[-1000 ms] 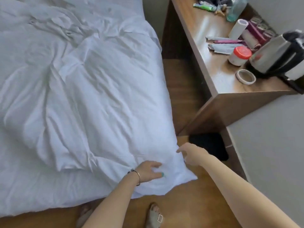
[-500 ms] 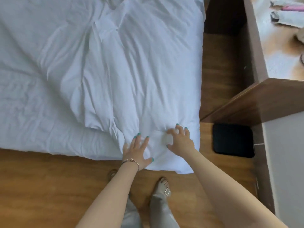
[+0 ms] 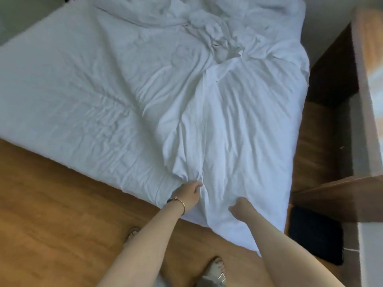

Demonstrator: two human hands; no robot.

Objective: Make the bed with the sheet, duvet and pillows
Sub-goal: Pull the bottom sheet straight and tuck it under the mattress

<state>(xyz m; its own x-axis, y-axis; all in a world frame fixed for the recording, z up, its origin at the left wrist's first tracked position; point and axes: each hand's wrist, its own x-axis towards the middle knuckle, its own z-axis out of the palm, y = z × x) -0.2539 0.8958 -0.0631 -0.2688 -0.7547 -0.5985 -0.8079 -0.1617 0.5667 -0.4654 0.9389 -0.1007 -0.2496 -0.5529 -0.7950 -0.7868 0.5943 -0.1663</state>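
A white duvet [image 3: 238, 125] lies crumpled over the right half of the bed, bunched up toward the far end. The white sheet [image 3: 72, 90] covers the mattress on the left. My left hand [image 3: 189, 195], with a bracelet on its wrist, grips a fold of the duvet at the bed's near edge. My right hand [image 3: 241, 208] is closed into a fist on the duvet's near corner, which hangs over the edge. No pillows can be made out.
A wooden desk [image 3: 366, 100] stands close along the bed's right side, leaving a narrow strip of floor. A black square object [image 3: 315, 239] lies on the floor under the desk's end. Wooden floor [image 3: 51, 214] spreads at the left. My sandalled feet stand at the bed's foot.
The view has swung left and up, showing more of the bed. Both hands went from flat, fingers spread on the duvet's corner, to closed on the fabric.
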